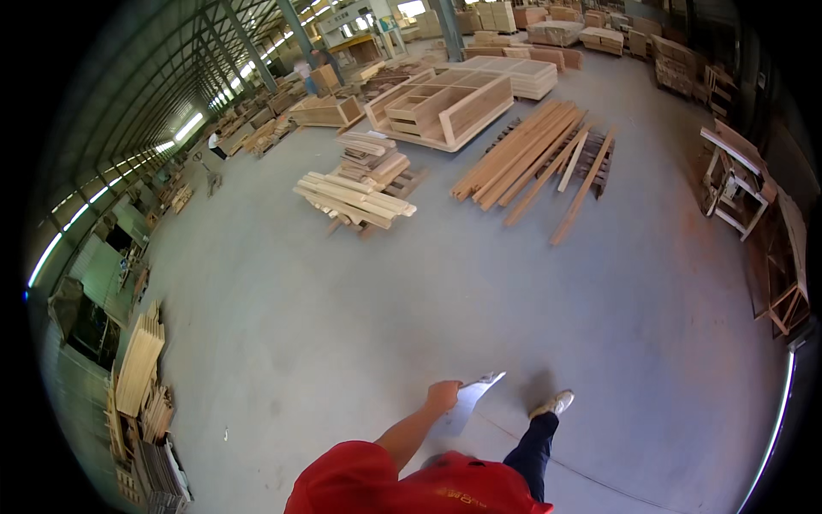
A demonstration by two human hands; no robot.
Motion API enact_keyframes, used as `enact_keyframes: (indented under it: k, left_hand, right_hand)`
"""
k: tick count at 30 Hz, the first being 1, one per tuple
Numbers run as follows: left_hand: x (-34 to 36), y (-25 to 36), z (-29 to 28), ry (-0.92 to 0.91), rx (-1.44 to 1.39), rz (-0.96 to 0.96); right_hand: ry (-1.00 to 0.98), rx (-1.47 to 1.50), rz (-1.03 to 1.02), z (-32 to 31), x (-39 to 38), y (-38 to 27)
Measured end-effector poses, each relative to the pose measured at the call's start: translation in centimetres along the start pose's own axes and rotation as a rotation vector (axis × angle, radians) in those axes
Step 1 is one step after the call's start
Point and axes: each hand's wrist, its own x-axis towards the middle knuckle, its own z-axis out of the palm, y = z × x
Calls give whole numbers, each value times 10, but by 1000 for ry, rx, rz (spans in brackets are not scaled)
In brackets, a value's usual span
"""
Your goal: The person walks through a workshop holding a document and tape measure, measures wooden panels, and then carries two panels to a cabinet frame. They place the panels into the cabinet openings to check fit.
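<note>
Sheet (456,415) in left hand (443,396); partitions (413,115) inside open wooden case (481,110)

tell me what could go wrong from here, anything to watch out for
The left hand grips the white sheet near one edge, so it could bend or slip free. The long brown planks jut past the dark pallet, so someone walking close might trip on the ends. The pale boards are stacked with uneven ends and might shift if knocked.
</note>
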Motion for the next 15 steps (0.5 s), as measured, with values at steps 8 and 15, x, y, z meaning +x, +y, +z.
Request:
enact_keyframes:
  k: [8,15]
  left_hand:
    - [302,197,-74,128,-125,-52]
    - [607,359,-119,32,-1240,-295]
  right_hand:
    - [110,-152,-17,-298,229,-158]
    - [375,143,-366,-713,430,-527]
